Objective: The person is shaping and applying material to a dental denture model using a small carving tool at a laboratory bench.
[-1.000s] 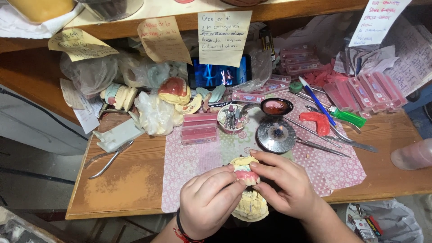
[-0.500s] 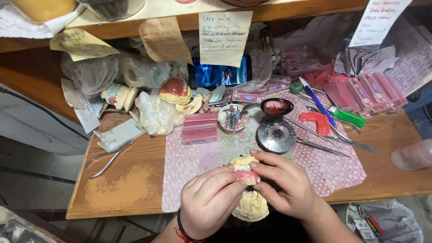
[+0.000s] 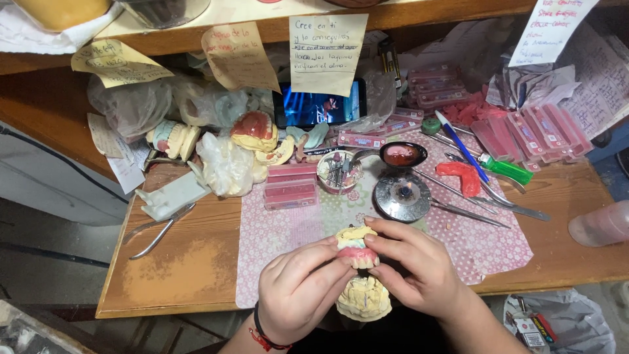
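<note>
My left hand (image 3: 303,285) and my right hand (image 3: 409,265) together hold a yellow plaster dental cast with pink wax and teeth (image 3: 357,247) just above the front edge of the workbench. A second yellowish plaster cast (image 3: 364,299) rests below it between my hands, partly hidden by my fingers. A red and black band circles my left wrist. Both hands pinch the upper cast from opposite sides.
A pink patterned mat (image 3: 288,229) covers the wooden bench (image 3: 177,269). On it stand a small lit burner (image 3: 401,196), a spoon with red wax (image 3: 401,155), a cup of burs (image 3: 339,172), pink wax boxes (image 3: 290,187), metal tools (image 3: 472,206) and a phone (image 3: 320,105). Pliers (image 3: 160,229) lie left.
</note>
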